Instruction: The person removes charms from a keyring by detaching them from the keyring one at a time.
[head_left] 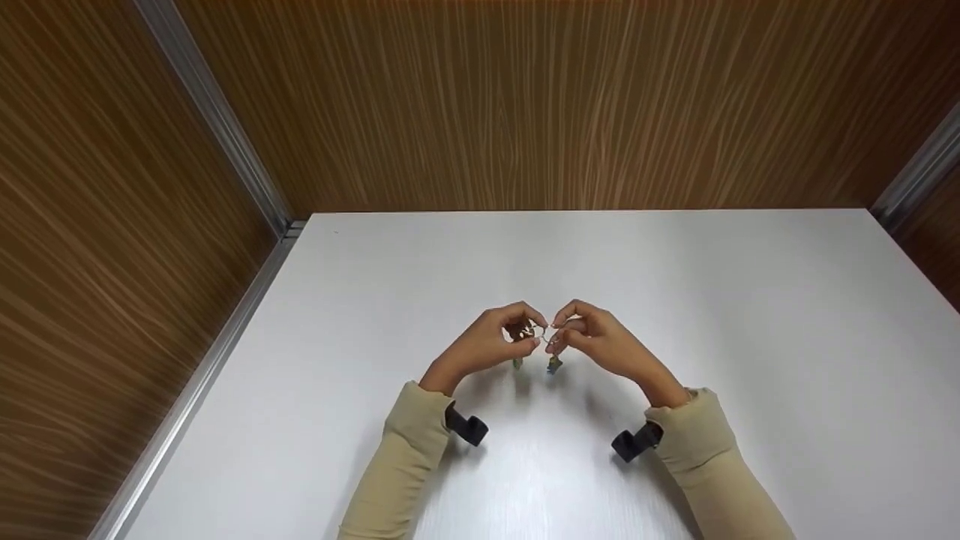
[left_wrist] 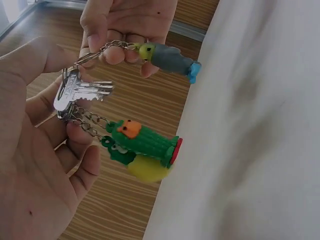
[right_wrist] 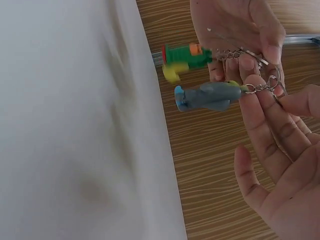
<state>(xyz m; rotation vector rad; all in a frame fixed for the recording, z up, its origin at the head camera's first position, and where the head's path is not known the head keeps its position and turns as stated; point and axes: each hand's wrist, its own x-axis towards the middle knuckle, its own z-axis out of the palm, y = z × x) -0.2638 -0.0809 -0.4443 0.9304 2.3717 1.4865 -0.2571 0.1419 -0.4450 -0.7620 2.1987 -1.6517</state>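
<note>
Above the table my two hands meet at a metal key ring [head_left: 544, 334]. The left hand [head_left: 491, 339] pinches it, with silver keys [left_wrist: 82, 92] by its fingers. A green cactus-like charm [left_wrist: 150, 144] with an orange patch and red base hangs on a chain below that hand, and a yellow charm [left_wrist: 150, 169] hangs beside it. Opposite, the right hand [head_left: 604, 343] pinches the ring's other side between thumb and fingers. A grey bird-like charm [right_wrist: 210, 96] with a yellow head and blue tail hangs by a short chain near its fingertips.
The white table [head_left: 375, 300] spreads under both forearms. Wood-grain panels [head_left: 495, 105] rise behind it and at the sides, with metal strips [head_left: 217, 112] at the corners. Each wrist wears a black strap mount [head_left: 469, 429] over a beige sleeve [head_left: 409, 457].
</note>
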